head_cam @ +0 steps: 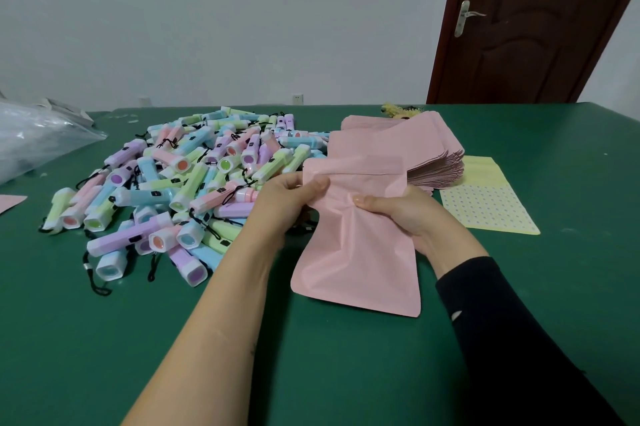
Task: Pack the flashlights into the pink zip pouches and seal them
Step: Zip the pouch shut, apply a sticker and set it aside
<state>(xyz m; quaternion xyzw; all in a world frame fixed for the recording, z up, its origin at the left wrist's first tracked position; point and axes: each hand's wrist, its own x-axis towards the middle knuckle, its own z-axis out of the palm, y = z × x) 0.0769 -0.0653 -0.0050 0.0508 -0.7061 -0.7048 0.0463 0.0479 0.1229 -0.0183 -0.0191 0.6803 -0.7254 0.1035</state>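
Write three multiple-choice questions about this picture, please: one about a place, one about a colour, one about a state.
1. Where does the flashlight pile lie from the held pouch?
A. to its left
B. to its right
C. inside it

2. What colour is the table?
A. red
B. green
C. white

3. How is the pouch held?
A. it lies untouched
B. by one hand alone
C. by both hands

Answers:
1 A: the pile lies left of the pouch.
2 B: the bare surface is green all over.
3 C: the left hand and the right hand each pinch its upper part.
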